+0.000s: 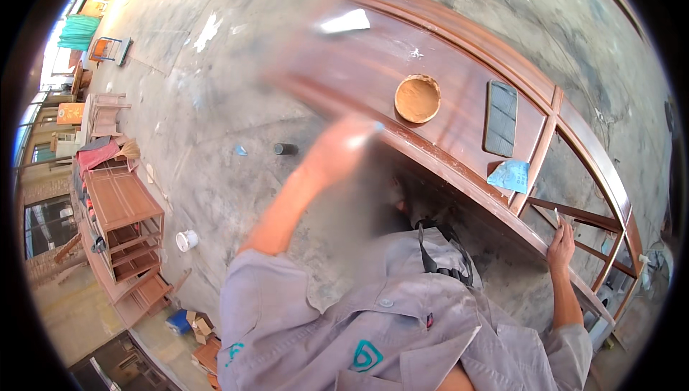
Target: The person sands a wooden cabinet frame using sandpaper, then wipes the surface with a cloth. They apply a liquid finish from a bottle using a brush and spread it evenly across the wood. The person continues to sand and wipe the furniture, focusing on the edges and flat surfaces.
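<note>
Touching wooden frame [461, 122]: right hand [561, 246].
Left hand [339, 153]: blurred, by near edge.
Both grips: unclear.
Bowl [418, 100]: left of phone [500, 118].

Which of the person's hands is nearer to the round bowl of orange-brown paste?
Left. The left hand, blurred, is left of and nearer the person than the bowl; the right hand is farther off, beyond the phone.
</note>
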